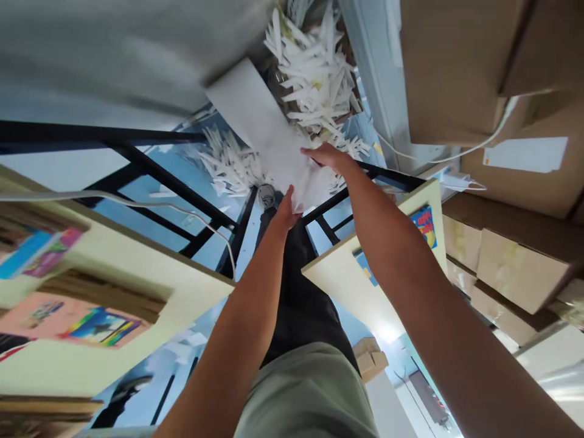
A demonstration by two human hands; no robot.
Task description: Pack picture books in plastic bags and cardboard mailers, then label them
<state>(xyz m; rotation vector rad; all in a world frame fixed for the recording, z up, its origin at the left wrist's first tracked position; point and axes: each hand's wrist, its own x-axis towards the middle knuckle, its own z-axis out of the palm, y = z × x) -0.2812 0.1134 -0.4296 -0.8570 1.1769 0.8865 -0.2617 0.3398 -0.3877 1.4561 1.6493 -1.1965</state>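
A long white sheet of paper [269, 131] hangs in front of me, above a heap of white paper strips [314, 73] spread over the blue floor [182, 176]. My left hand [286, 210] pinches the sheet's near edge from below, fingers closed on it. My right hand [331, 157] grips the same sheet at its right side, fingers laid over the paper. Both forearms reach forward over my dark trousers [296, 292] and one shoe [266, 196].
A black metal frame [150, 167] crosses the floor on both sides of the hands. Cream boards [137, 292] with colourful printed items lie left and right. Stacked cardboard boxes [502, 121] fill the right side, with a white cable [456, 155] across them. A blurred grey surface [114, 55] covers the top left.
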